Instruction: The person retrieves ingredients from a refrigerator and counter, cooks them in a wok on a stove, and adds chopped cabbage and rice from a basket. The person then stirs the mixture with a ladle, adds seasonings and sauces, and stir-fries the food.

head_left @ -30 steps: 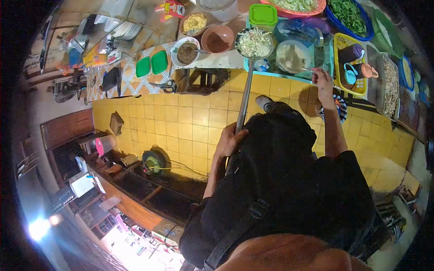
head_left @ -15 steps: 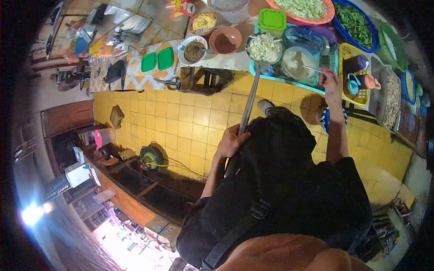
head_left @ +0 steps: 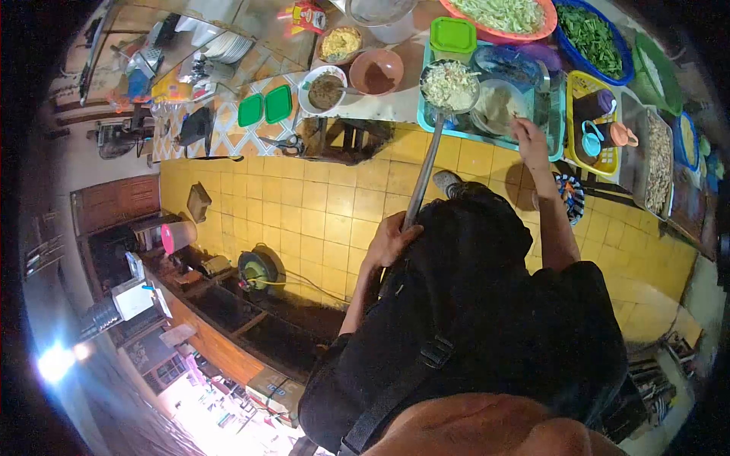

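Note:
My left hand (head_left: pixel 392 239) is wrapped round the long metal handle of a ladle (head_left: pixel 427 163). The ladle's round bowl, heaped with a pale chopped mix (head_left: pixel 450 85), hangs over the near left corner of a turquoise tray (head_left: pixel 557 144). Beside it in the tray is a bowl of whitish batter or paste (head_left: pixel 498 106). My right hand (head_left: pixel 530 142) is at that bowl's right edge with its fingers pinched together; the thin utensil seen in it earlier is mostly hidden now.
A green-lidded container (head_left: pixel 453 35) and a red basin of shredded greens (head_left: pixel 544 23) stand behind. On the right are a yellow basket (head_left: pixel 576 144) with cups and a tray of chopped pieces (head_left: pixel 658 156). Left are a brown bowl (head_left: pixel 390 67), scissors (head_left: pixel 286 143) and green lids (head_left: pixel 278 104).
My right hand has shifted left and its fingers have come to the edge of the batter bowl. The loaded ladle has moved slightly right since the oldest frame, still in my left hand.

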A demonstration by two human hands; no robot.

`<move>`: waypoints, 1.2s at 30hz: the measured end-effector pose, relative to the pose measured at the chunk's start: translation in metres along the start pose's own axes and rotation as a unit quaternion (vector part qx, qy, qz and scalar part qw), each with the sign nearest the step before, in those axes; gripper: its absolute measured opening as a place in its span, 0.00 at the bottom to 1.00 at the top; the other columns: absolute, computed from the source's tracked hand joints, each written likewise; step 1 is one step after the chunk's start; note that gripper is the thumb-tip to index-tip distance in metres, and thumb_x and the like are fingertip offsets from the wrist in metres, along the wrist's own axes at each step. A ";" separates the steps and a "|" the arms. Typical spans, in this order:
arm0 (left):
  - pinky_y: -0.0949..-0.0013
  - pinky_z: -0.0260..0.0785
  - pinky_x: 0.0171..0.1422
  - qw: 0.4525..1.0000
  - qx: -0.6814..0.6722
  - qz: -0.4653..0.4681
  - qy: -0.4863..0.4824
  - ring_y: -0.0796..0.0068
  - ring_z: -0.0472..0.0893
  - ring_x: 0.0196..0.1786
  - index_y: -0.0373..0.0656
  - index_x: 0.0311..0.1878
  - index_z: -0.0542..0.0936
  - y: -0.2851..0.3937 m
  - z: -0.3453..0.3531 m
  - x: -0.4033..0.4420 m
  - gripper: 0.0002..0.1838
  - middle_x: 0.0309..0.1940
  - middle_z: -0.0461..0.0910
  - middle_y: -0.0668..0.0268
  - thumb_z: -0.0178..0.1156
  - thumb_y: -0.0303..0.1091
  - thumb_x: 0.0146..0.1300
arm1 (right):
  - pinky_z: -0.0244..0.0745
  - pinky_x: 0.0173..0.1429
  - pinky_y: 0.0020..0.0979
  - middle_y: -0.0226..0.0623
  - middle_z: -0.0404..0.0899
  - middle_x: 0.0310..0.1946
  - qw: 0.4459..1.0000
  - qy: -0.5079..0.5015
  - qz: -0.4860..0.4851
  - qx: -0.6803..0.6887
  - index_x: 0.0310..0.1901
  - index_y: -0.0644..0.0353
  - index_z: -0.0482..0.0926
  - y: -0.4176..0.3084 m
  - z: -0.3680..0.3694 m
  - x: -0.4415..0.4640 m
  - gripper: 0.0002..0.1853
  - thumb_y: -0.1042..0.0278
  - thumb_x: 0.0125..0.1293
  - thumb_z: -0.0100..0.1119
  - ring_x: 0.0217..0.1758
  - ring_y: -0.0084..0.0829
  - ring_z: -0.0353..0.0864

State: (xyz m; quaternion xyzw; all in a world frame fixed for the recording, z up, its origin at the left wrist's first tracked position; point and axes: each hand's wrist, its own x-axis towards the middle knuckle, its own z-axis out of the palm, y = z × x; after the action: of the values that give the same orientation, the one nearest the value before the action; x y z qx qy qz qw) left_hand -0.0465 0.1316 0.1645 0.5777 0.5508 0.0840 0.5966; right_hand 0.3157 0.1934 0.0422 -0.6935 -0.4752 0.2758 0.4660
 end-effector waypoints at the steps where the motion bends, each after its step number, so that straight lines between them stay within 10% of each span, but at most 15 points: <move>1: 0.65 0.63 0.35 1.000 0.001 0.000 -0.001 0.70 0.70 0.28 0.33 0.34 0.73 0.001 0.000 0.000 0.18 0.22 0.72 0.60 0.56 0.42 0.56 | 0.67 0.32 0.29 0.36 0.76 0.23 1.000 0.001 0.001 0.000 0.41 0.64 0.77 0.001 -0.005 -0.003 0.13 0.62 0.65 0.49 0.24 0.29 0.73; 9: 0.69 0.60 0.30 0.999 -0.012 -0.024 -0.018 0.77 0.66 0.25 0.33 0.31 0.73 -0.001 -0.003 0.005 0.17 0.19 0.70 0.66 0.58 0.41 0.54 | 0.60 0.27 0.21 0.27 0.72 0.21 0.933 0.076 0.111 0.334 0.36 0.63 0.79 -0.011 -0.027 -0.021 0.09 0.67 0.61 0.54 0.22 0.19 0.67; 32: 0.68 0.62 0.32 1.000 0.017 0.001 -0.012 0.73 0.69 0.26 0.32 0.33 0.73 0.003 -0.004 0.006 0.17 0.20 0.70 0.63 0.57 0.40 0.54 | 0.63 0.29 0.22 0.28 0.73 0.22 0.918 0.048 0.129 0.372 0.37 0.65 0.78 -0.059 -0.040 -0.005 0.12 0.64 0.62 0.53 0.24 0.19 0.69; 36: 0.68 0.63 0.29 0.999 0.021 0.021 -0.027 0.73 0.69 0.23 0.32 0.34 0.72 -0.020 -0.005 0.016 0.16 0.20 0.70 0.62 0.56 0.39 0.55 | 0.69 0.30 0.26 0.33 0.77 0.23 0.987 0.141 0.011 0.075 0.42 0.64 0.77 -0.047 -0.026 0.008 0.16 0.57 0.64 0.52 0.24 0.25 0.73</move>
State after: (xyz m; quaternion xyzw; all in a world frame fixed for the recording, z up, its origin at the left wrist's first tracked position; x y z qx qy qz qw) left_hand -0.0551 0.1400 0.1411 0.6033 0.5237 0.0693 0.5975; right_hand 0.3214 0.1958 0.0964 -0.6936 -0.3750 0.2157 0.5760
